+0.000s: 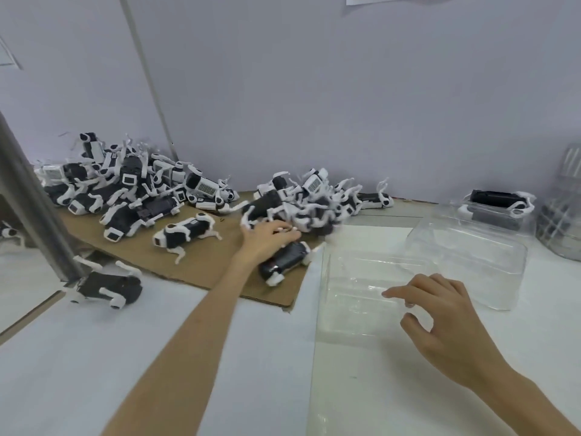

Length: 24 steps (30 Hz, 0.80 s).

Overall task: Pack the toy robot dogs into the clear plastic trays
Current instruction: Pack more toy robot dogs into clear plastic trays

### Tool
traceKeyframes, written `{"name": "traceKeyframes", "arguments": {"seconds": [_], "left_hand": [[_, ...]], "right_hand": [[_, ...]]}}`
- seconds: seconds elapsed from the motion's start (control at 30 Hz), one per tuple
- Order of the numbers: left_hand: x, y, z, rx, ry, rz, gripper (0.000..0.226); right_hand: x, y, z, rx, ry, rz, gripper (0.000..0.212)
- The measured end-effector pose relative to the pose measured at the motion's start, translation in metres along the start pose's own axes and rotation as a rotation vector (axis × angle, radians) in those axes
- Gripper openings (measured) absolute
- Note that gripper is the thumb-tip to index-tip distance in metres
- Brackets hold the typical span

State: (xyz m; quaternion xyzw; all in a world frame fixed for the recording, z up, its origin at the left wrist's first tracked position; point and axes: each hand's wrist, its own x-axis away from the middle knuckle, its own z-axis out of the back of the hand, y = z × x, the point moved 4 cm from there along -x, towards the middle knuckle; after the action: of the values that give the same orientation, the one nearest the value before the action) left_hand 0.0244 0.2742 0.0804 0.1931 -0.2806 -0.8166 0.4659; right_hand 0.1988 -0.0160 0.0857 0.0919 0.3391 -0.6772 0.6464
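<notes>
Black-and-white toy robot dogs lie in two heaps on a brown cardboard sheet (pixel 201 272): a large heap (pixel 125 184) at the back left and a smaller heap (pixel 314 199) in the middle. My left hand (pixel 267 239) reaches into the smaller heap, its fingers stretched over blurred dogs, just above a single dog (pixel 284 259). An empty clear plastic tray (pixel 355 297) lies in front of me. Over its right part is my right hand (pixel 440 313), loosely spread, with the index fingertip at the plastic. A second clear tray (pixel 478 262) lies behind, and a third tray (pixel 500 212) holds one dog (pixel 496 198).
Loose dogs lie at the left: one (pixel 185 236) on the cardboard, one (pixel 107 287) on the white table near a metal post (pixel 34 209). A stack of clear trays (pixel 566 215) stands at the far right. A pale wall closes the back.
</notes>
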Motion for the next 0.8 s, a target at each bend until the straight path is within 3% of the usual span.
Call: {"name": "traceKeyframes", "arguments": {"seconds": [0.1,0.23,0.3,0.37,0.4,0.47,0.53,0.57,0.6,0.67,0.73,0.8], "left_hand": [[0.008,0.037,-0.015,0.020,-0.051,-0.069,0.058],[0.042,0.044,0.003,0.223,0.136,-0.089,0.046],[0.070,0.029,0.015,0.057,0.273,-0.099,0.040],[0.104,0.004,0.037,-0.330,0.496,-0.065,0.045],[0.118,-0.012,0.053,-0.476,0.610,-0.021,0.049],[0.135,-0.061,0.093,-0.539,0.712,0.184,0.057],[0.145,-0.114,0.125,-0.415,0.571,0.465,0.059],[0.147,-0.132,0.131,-0.334,0.452,0.515,0.051],[0.149,-0.141,0.133,-0.283,0.379,0.496,0.042],[0.153,-0.136,0.127,-0.275,0.418,0.389,0.020],[0.147,-0.122,0.113,-0.227,0.501,0.262,0.030],[0.141,-0.104,0.097,-0.193,0.541,0.185,0.024]], "right_hand": [[-0.002,0.003,0.006,-0.016,0.035,-0.027,0.033],[-0.006,0.007,0.018,-0.009,0.111,-0.039,0.031],[-0.007,0.010,0.026,0.009,0.141,-0.059,0.027],[-0.008,0.014,0.032,0.019,0.163,-0.088,0.022],[-0.008,0.016,0.035,0.019,0.168,-0.101,0.021],[-0.008,0.018,0.036,0.016,0.169,-0.117,0.020],[-0.008,0.018,0.035,0.014,0.154,-0.127,0.019],[-0.008,0.017,0.033,0.011,0.145,-0.131,0.020],[-0.008,0.017,0.032,0.007,0.137,-0.131,0.020],[-0.007,0.015,0.028,-0.001,0.116,-0.127,0.021],[-0.007,0.014,0.025,-0.007,0.088,-0.124,0.022],[-0.007,0.014,0.024,-0.020,0.069,-0.133,0.022]]}}
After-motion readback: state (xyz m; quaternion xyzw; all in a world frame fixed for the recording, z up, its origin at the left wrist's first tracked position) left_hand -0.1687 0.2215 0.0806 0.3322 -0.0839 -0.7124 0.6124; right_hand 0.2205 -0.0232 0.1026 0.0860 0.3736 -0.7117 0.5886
